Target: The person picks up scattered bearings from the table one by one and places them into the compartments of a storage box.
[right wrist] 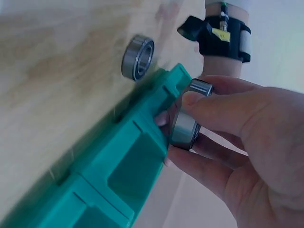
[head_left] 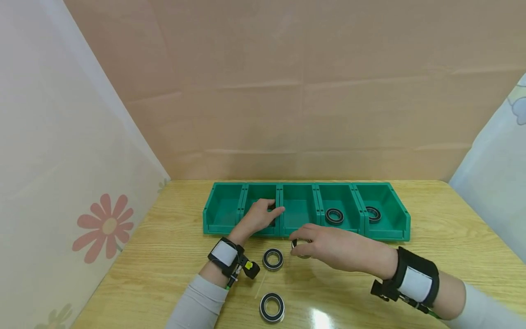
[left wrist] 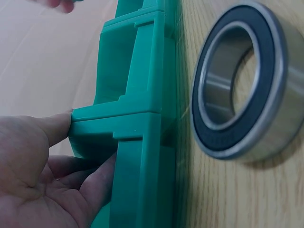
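My right hand (head_left: 328, 244) pinches a bearing (right wrist: 185, 126) between thumb and fingers, held on edge just in front of the middle bin. My left hand (head_left: 260, 215) reaches into the second bin from the left (head_left: 248, 201). Its thumb (left wrist: 57, 129) lies at the top of the divider, apart from the other fingers, whose tips the bin wall hides. Something dark shows beneath that hand, too covered to make out. On the table near the left wrist lies a bearing (head_left: 273, 259) with a black seal; closer to me lies another bearing (head_left: 272, 308).
Several green bins (head_left: 223, 230) stand joined in a row on the wooden table (head_left: 164, 274). One bearing (head_left: 334, 216) lies in the second bin from the right, another bearing (head_left: 373, 214) in the rightmost bin. A brown sheet (head_left: 287, 91) hangs behind.
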`<state>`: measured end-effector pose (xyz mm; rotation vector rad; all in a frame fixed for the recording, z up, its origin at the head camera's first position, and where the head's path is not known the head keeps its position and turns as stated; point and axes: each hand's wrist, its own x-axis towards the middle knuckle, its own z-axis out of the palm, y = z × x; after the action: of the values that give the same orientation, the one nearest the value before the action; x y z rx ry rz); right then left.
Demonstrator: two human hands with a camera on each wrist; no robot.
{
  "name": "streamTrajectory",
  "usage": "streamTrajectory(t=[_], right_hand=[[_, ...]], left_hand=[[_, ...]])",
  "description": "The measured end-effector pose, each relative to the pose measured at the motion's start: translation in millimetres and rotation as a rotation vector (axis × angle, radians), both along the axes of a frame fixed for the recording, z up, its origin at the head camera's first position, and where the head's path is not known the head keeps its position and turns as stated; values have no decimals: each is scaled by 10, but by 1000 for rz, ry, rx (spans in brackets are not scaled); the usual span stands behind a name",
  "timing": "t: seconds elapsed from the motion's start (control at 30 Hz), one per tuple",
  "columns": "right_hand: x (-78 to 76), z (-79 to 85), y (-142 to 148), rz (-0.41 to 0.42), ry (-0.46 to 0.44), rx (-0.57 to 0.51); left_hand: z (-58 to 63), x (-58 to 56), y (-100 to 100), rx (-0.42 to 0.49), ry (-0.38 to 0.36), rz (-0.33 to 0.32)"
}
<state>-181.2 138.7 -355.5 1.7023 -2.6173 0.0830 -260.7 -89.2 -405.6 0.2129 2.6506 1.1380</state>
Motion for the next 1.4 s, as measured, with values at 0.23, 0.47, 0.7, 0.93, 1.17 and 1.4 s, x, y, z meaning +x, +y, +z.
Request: streamTrajectory(t=[0.23,0.47,0.7,0.93,1.17,1.4], right_hand=[[-109,115,16,-14,67,8],[-226,202,7,31,139,3],[-347,230,-32,75,209,-38],[-457,270,-33,22,137,-69],[-589,301,8,-28,84,-76],[-709,278,49,-83,58,-60]], left_hand=[[0,6,6,6,-6,2],[4,11,16,3,-1,4],[3,24,21,13,3,4],[30,46,40,12,8,-2],[17,31,74,19,6,-11],[-7,36,91,20,9,-1]])
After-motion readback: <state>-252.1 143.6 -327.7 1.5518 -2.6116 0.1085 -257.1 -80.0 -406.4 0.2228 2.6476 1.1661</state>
